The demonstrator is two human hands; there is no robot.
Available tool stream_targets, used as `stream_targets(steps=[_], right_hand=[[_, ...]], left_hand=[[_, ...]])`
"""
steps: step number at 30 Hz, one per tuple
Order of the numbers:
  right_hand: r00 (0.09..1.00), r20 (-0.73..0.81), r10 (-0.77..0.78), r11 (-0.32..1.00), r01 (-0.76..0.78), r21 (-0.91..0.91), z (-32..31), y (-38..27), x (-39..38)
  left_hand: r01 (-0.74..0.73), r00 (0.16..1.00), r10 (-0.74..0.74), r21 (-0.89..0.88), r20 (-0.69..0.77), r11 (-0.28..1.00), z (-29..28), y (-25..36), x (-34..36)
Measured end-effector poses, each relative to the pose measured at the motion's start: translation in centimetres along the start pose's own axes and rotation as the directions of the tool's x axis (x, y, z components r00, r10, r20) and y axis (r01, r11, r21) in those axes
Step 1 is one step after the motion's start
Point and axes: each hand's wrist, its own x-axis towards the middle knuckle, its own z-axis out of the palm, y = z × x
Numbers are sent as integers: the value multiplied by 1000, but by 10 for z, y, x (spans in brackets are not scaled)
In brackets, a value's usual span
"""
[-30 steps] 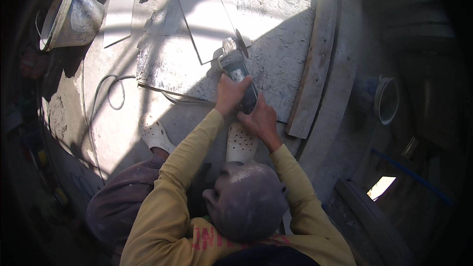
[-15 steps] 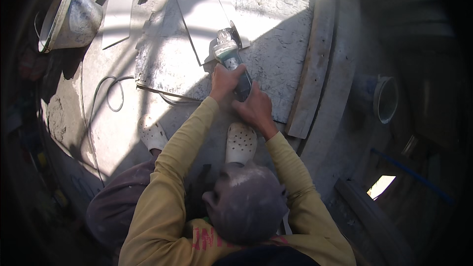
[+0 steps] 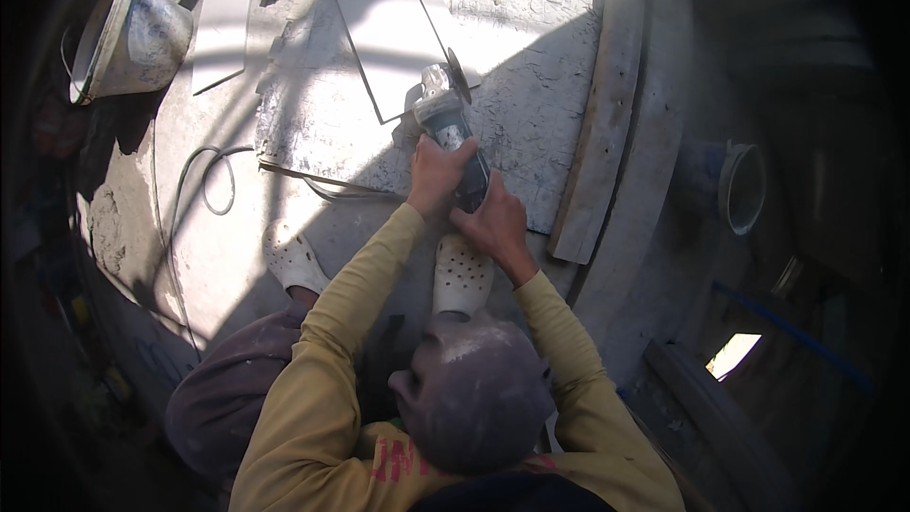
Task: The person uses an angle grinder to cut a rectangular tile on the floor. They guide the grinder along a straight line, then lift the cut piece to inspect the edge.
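Both of my hands hold an angle grinder [image 3: 444, 109] over a pale, flat tile [image 3: 374, 19]. My left hand [image 3: 438, 171] is closed round the body near its head. Behind it, my right hand [image 3: 495, 223] grips the rear of the dark body. The thin disc [image 3: 459, 74] stands on edge at the tile's right side, close to its near end; whether it touches is unclear. Under the tile lies a worn, pale-coated board [image 3: 531, 133], partly in shade.
Along the board's right side lies a wooden plank [image 3: 602, 133]. A stained bucket [image 3: 142, 43] tilts at far left, beside another tile piece [image 3: 226, 28]. A cable [image 3: 227, 192] loops on the floor. My clogs [image 3: 463, 275] are close to the board. Another bucket [image 3: 741, 190] sits in shade.
The grinder and both hands have shifted slightly toward me. The disc now shows more clearly on edge at the tile's right side. Both hands have kept their grip.
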Motion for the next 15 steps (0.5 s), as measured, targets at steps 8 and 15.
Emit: stream_targets(steps=[8, 15], right_hand=[[1000, -2, -11, 1000, 11, 17, -2, -4, 6], [1000, 3, -27, 1000, 27, -9, -2, -5, 3]], left_hand=[[57, 998, -57, 33, -8, 998, -5, 16, -1], [16, 1000, -16, 4, 23, 1000, -8, 19, -5]])
